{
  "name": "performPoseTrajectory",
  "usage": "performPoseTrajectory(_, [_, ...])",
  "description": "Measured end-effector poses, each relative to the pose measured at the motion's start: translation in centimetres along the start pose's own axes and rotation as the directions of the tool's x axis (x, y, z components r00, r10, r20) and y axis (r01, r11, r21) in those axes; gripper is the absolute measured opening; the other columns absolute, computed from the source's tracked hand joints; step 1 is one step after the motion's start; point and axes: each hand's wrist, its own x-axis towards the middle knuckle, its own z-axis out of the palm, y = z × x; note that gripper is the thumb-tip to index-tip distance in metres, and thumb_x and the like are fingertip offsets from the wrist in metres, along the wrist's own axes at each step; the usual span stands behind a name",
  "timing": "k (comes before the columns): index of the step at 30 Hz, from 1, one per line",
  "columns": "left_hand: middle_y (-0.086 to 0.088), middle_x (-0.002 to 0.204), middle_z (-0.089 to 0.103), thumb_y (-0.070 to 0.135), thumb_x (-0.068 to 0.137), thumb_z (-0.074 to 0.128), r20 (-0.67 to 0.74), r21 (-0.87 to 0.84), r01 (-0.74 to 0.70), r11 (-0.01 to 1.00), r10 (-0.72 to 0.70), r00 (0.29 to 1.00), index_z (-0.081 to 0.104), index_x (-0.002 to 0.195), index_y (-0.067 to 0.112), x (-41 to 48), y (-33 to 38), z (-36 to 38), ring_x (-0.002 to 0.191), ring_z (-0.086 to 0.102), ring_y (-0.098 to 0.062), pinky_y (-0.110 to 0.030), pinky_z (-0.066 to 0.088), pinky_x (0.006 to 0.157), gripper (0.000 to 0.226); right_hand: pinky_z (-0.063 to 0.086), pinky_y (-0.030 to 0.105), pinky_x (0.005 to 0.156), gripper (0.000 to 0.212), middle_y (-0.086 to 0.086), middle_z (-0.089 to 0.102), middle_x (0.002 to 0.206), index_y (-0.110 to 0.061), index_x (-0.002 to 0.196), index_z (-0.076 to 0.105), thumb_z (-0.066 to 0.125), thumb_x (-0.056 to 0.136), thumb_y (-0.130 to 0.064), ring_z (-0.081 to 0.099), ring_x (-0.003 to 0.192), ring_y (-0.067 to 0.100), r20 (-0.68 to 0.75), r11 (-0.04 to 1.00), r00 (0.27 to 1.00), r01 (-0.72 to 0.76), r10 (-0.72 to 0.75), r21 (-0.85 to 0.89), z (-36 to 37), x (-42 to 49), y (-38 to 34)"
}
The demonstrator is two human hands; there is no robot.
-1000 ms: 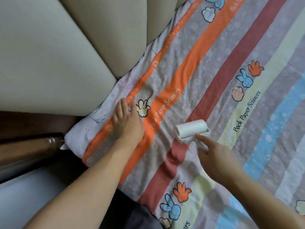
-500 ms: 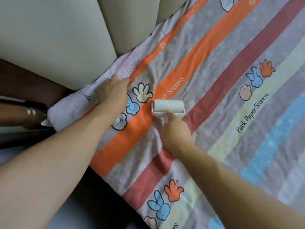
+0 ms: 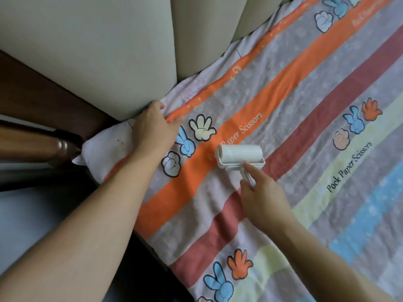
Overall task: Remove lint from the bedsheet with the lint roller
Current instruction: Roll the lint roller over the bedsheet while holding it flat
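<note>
A striped bedsheet (image 3: 290,118) with orange, red, yellow and blue bands and cartoon hand prints covers the bed. A white lint roller (image 3: 241,155) lies on it between the orange and red stripes. My right hand (image 3: 262,198) grips the roller's handle, with the index finger stretched along it toward the drum. My left hand (image 3: 152,127) presses down on the sheet's corner near the padded headboard, fingers laid over the fabric.
A beige padded headboard (image 3: 98,51) runs along the top left. Dark wooden bed frame (image 3: 43,144) sits at the left below it. The sheet's white corner (image 3: 104,149) hangs at the bed's edge, with floor below at the left.
The roller moved left across the sheet, then pulled back toward me and to the right. My left hand slid up to the sheet's corner by the headboard.
</note>
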Motion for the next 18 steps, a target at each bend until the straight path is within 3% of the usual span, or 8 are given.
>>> performPoseTrajectory(2, [0.004, 0.101, 0.069, 0.061, 0.076, 0.079, 0.087, -0.052, 0.074, 0.996, -0.069, 0.994, 0.062, 0.108, 0.02, 0.3, -0.7, -0.3, 0.097, 0.065, -0.023, -0.036, 0.049, 0.085, 0.054, 0.043, 0.032, 0.084, 0.05, 0.011, 0.062, 0.127, -0.031, 0.146, 0.039, 0.045, 0.098, -0.019, 0.058, 0.112, 0.032, -0.073, 0.997, 0.995, 0.072, -0.072, -0.006, -0.5, 2.9, -2.2])
performPoseTrajectory(5, [0.008, 0.073, 0.066, 0.058, 0.075, 0.081, 0.167, -0.159, 0.076, 0.984, -0.049, 0.985, 0.063, 0.083, 0.018, 1.0, -2.6, -0.2, 0.071, 0.063, -0.022, -0.034, 0.049, 0.07, 0.044, 0.042, 0.037, 0.088, 0.05, 0.015, 0.06, 0.129, -0.024, 0.146, 0.038, 0.042, 0.097, -0.016, 0.054, 0.116, 0.035, -0.113, 0.99, 0.984, 0.135, -0.139, -0.046, -0.1, 7.5, -5.7])
performPoseTrajectory(8, [0.001, 0.056, 0.041, 0.046, 0.088, 0.074, 0.169, -0.202, 0.005, 0.979, 0.03, 0.985, 0.051, 0.063, 0.009, 1.2, -3.7, 0.3, 0.054, 0.035, -0.018, -0.032, 0.032, 0.055, 0.05, 0.042, 0.036, 0.083, 0.056, 0.016, 0.061, 0.124, -0.022, 0.15, 0.03, 0.041, 0.095, -0.011, 0.055, 0.112, 0.036, -0.128, 0.988, 0.98, 0.145, -0.152, -0.06, 1.1, 10.4, -7.9])
performPoseTrajectory(13, [-0.002, 0.079, 0.056, 0.048, 0.087, 0.068, 0.206, -0.5, 0.167, 0.85, -0.07, 0.976, 0.07, 0.088, -0.003, 2.1, -5.4, 0.6, 0.074, 0.047, -0.013, -0.03, 0.04, 0.071, 0.051, 0.035, 0.034, 0.066, 0.059, 0.018, 0.065, 0.106, -0.028, 0.149, 0.029, 0.042, 0.094, -0.011, 0.059, 0.094, 0.038, -0.094, 0.981, 0.984, 0.136, -0.15, -0.139, 4.1, 7.8, -4.8])
performPoseTrajectory(18, [-0.002, 0.074, 0.046, 0.049, 0.088, 0.06, 0.17, -0.497, 0.146, 0.855, -0.07, 0.983, 0.061, 0.087, -0.012, 2.4, -5.7, 1.2, 0.071, 0.041, -0.013, -0.03, 0.036, 0.068, 0.061, 0.049, 0.038, 0.07, 0.059, 0.01, 0.065, 0.1, -0.033, 0.152, 0.025, 0.043, 0.097, -0.02, 0.061, 0.085, 0.029, 0.022, 0.982, 0.993, 0.116, -0.114, -0.151, 6.1, 0.7, 0.8])
